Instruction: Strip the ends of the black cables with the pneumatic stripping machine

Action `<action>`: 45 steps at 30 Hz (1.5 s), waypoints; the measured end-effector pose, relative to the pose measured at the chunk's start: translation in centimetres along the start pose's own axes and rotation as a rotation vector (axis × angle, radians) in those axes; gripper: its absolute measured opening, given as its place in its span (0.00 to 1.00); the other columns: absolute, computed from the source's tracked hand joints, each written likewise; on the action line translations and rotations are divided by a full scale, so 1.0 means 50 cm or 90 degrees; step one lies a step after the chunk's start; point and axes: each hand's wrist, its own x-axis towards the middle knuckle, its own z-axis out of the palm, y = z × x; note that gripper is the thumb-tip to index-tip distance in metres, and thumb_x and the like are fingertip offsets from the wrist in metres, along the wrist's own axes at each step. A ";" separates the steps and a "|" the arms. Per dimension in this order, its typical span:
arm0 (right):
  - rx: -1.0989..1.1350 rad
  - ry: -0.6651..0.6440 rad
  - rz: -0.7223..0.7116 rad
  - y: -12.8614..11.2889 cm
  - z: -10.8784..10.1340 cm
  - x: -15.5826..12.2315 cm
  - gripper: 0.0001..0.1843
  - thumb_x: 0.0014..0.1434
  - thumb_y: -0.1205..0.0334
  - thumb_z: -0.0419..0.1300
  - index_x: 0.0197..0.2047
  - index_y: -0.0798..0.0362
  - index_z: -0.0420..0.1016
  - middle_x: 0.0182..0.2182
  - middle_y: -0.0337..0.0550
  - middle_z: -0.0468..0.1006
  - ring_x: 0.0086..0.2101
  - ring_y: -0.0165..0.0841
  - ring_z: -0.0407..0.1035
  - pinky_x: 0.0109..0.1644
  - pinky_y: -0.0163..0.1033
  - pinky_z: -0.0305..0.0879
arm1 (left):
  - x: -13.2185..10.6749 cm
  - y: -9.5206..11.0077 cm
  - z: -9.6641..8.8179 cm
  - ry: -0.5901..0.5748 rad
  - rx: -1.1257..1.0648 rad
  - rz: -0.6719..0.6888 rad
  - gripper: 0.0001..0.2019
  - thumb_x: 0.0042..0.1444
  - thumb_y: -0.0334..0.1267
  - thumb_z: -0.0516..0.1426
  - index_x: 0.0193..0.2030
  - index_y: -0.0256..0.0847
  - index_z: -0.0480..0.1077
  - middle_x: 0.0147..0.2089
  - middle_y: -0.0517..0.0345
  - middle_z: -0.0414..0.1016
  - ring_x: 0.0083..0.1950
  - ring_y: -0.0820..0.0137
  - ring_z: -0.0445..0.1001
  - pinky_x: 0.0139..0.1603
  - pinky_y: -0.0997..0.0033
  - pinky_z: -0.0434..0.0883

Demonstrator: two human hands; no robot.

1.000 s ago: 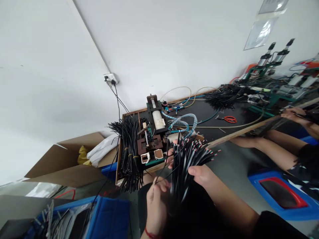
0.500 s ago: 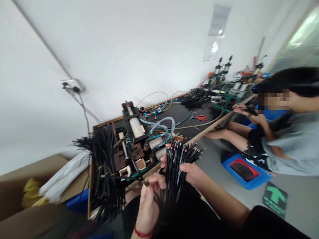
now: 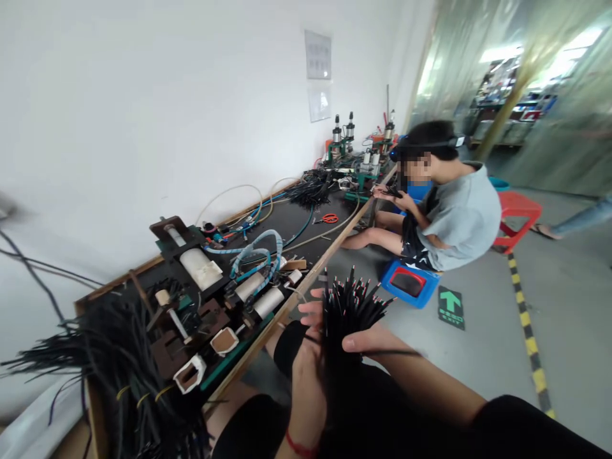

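Observation:
A bundle of thin black cables (image 3: 347,312) with red-and-white stripped tips fans upward over my lap. My right hand (image 3: 366,338) is wrapped round the bundle from the right, thumb across its front. My left hand (image 3: 306,366), with a red string at the wrist, sits just left of the bundle at its lower part; its fingers are closed against the cables. A small press machine (image 3: 201,280) with white cylinders and blue hoses stands on the bench to my left.
A long black-topped bench (image 3: 306,220) runs along the white wall, carrying bundled black cables (image 3: 124,376), red scissors (image 3: 329,218) and more machines (image 3: 354,153) at the far end. Another person (image 3: 449,204) sits beside a blue bin (image 3: 406,284). A red stool (image 3: 516,213) stands behind.
The view has swung right, bringing the seated person and the floor into sight. My hands keep the cable bundle, now held more upright and farther from the machine.

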 end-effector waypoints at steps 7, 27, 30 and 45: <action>-0.025 0.023 -0.009 -0.027 0.037 -0.053 0.45 0.53 0.48 0.81 0.70 0.44 0.71 0.59 0.53 0.83 0.60 0.48 0.76 0.66 0.59 0.71 | -0.007 -0.018 0.012 -0.044 0.037 -0.113 0.30 0.67 0.65 0.59 0.58 0.41 0.83 0.55 0.44 0.86 0.63 0.51 0.80 0.67 0.54 0.75; -0.004 0.008 -0.071 -0.013 -0.045 -0.062 0.36 0.62 0.54 0.75 0.70 0.41 0.70 0.65 0.49 0.79 0.57 0.41 0.77 0.63 0.51 0.72 | -0.009 -0.071 0.036 -0.100 0.076 0.385 0.27 0.61 0.62 0.66 0.61 0.56 0.69 0.62 0.50 0.70 0.67 0.49 0.73 0.68 0.44 0.72; 0.041 0.043 -0.078 0.001 -0.046 -0.056 0.35 0.63 0.55 0.74 0.70 0.41 0.70 0.63 0.47 0.80 0.55 0.39 0.78 0.62 0.49 0.73 | -0.020 -0.063 0.037 -0.109 0.267 0.561 0.35 0.48 0.55 0.76 0.61 0.58 0.70 0.61 0.51 0.69 0.65 0.48 0.73 0.70 0.41 0.71; 0.004 0.013 -0.030 0.011 -0.041 -0.034 0.35 0.64 0.52 0.71 0.71 0.43 0.68 0.59 0.50 0.82 0.56 0.45 0.79 0.69 0.59 0.67 | -0.003 -0.012 0.037 0.089 0.133 0.219 0.21 0.76 0.45 0.51 0.31 0.43 0.73 0.43 0.55 0.74 0.48 0.64 0.76 0.52 0.66 0.75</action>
